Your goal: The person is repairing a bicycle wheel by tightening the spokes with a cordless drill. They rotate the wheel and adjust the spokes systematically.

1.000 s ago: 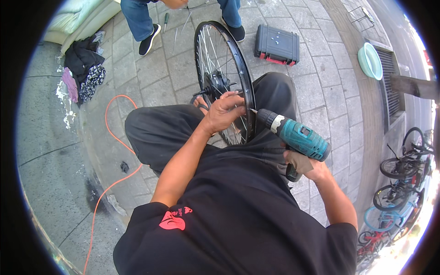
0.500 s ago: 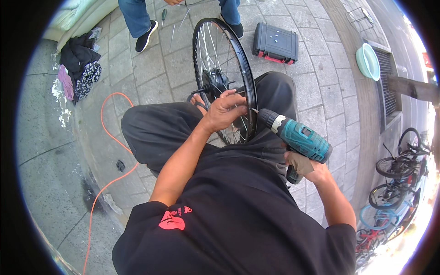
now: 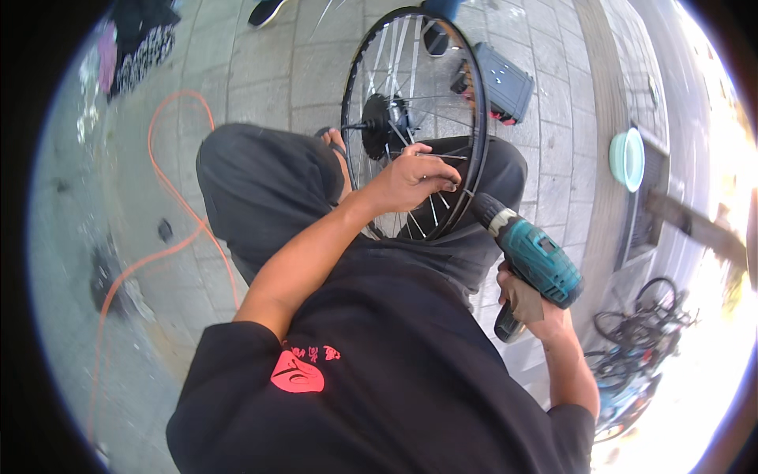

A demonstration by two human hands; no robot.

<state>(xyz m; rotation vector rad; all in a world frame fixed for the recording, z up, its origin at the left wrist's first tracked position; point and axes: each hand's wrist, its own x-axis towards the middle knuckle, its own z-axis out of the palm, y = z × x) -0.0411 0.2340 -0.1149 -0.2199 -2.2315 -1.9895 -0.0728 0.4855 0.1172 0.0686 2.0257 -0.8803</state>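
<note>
A black bicycle wheel [image 3: 478,103] with silver spokes and a large black hub [image 3: 377,126] stands between my knees, leaning slightly. My left hand [image 3: 414,178] is at the inner right side of the rim, thumb and fingers pinched round a thin spoke end. My right hand [image 3: 535,312], with a tan patch across its back, grips the handle of a teal and black cordless drill [image 3: 541,261]. The drill's bit points at the rim's outer side, beside my left fingertips; whether it touches cannot be made out.
A black-and-red case [image 3: 505,83] lies beyond the wheel. Another person's shoe [image 3: 264,11] shows at the top. A mint basin [image 3: 628,158] sits right, near a grate and wooden beam [image 3: 691,223]; bicycles [image 3: 636,332] stand lower right. Orange cable [image 3: 170,178] and clothes [image 3: 138,47] lie left.
The camera view has shifted, pushing the far ground upward in the picture. The wheel looks more tilted, and the drill sits slightly lower and farther right, still held at the rim.
</note>
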